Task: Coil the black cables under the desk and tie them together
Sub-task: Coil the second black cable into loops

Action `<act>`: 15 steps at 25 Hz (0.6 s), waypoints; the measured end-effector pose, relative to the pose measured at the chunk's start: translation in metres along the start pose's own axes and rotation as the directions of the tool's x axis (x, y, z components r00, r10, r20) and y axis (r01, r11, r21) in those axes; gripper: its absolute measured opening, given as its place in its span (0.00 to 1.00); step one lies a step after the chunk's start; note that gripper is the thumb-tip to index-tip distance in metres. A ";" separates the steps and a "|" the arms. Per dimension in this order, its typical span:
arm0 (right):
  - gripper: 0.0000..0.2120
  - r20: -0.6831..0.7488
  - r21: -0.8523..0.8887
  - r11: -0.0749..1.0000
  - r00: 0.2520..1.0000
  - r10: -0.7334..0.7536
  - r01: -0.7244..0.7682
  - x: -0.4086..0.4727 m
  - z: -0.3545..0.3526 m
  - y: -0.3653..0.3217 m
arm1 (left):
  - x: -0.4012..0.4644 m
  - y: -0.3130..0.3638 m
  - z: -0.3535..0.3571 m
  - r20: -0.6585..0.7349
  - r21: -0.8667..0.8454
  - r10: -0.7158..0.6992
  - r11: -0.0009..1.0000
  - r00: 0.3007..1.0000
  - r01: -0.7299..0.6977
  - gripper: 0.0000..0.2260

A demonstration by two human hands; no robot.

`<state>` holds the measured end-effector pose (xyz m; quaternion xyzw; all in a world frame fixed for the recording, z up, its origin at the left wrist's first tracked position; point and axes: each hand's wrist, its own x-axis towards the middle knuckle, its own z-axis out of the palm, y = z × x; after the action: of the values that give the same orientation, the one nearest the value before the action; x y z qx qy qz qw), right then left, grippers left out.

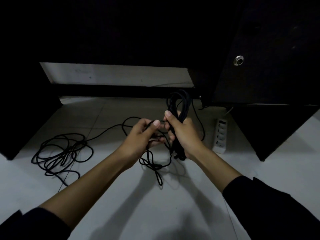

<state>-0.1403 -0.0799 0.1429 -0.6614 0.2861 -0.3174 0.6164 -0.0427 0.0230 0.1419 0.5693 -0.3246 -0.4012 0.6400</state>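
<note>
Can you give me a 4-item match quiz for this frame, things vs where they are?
Things:
1. coiled cable bundle
2. loose cable pile
3. white power strip
4. metal grommet

Places:
A. on the floor at left
B. in the dark desk panel at upper right
C. gripped in the right hand
D. on the floor right of the hands

Pairs: 1-C, 2-A, 3-D, 4-B

Nothing readable is showing up anywhere here, no text, brand, label or number. The white power strip [220, 135] on the floor is looking blank from this angle, and if it's carrying any print it's coming out too small and dim to make out. Same for the dark desk panel [259, 66]: no markings showing.
</note>
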 end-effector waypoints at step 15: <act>0.14 0.042 -0.305 0.948 0.996 -0.082 0.091 0.002 0.001 0.003 | 0.003 0.019 -0.008 0.239 0.343 -0.111 0.939 0.965 0.023 0.07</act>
<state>-0.1381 -0.0813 0.1404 -0.7654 0.2935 -0.2864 0.4960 -0.0318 0.0242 0.1596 0.6251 -0.4480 -0.4312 0.4718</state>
